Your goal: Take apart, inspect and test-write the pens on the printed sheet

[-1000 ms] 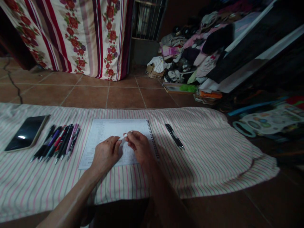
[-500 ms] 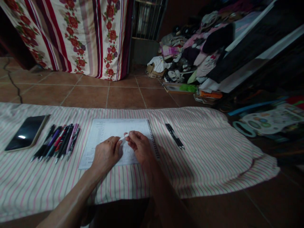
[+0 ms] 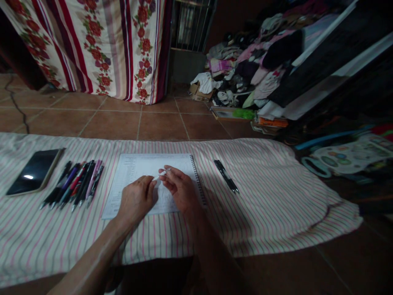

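Between my two hands is a slim white pen (image 3: 159,175), held slantwise above a spiral notebook (image 3: 125,180). My left hand (image 3: 136,198) is closed on its lower left end. The fingertips of my right hand (image 3: 179,186) pinch the upper right end, where a small clear tip shows. Printed lines run down the notebook's left side, and its wire binding is on the right. Part of the page is hidden under my hands. To the right of the notebook, dark pens (image 3: 226,177) lie close together on the striped cloth (image 3: 270,196).
Several pens (image 3: 73,184) lie in a row left of the notebook, beside a dark-screened phone (image 3: 34,171). Beyond the cloth's far edge are floor tiles (image 3: 116,119), a floral curtain (image 3: 123,49) and a heap of clothes (image 3: 245,65).
My right fingers have shifted slightly left and up along the white pen, with the fingertips arranged differently. My left hand has barely moved.
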`<action>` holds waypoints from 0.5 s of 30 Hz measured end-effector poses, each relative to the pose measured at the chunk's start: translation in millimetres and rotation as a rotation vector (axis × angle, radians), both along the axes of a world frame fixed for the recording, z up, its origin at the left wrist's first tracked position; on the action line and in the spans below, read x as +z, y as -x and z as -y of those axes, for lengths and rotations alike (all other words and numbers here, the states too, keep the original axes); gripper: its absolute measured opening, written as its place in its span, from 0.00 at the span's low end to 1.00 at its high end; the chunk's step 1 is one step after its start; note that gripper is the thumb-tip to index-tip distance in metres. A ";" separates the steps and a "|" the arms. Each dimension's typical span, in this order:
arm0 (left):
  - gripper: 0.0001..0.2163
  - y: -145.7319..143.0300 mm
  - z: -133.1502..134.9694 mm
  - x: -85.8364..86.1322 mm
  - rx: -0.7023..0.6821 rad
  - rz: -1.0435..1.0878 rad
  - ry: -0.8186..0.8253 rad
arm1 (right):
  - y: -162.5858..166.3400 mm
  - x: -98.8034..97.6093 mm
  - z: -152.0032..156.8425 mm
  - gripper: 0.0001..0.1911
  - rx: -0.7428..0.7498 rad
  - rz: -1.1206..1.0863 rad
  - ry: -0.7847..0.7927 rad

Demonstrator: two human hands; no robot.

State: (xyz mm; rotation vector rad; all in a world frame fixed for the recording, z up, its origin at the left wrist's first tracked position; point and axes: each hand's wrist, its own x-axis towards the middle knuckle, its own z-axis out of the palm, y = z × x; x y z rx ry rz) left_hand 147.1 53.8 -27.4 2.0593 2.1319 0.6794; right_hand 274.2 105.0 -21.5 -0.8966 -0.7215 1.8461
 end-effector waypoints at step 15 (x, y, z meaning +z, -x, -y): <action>0.15 -0.8 0.9 5.2 0.009 -0.027 0.096 | -4.0 -6.1 -5.5 0.14 -0.099 0.075 0.020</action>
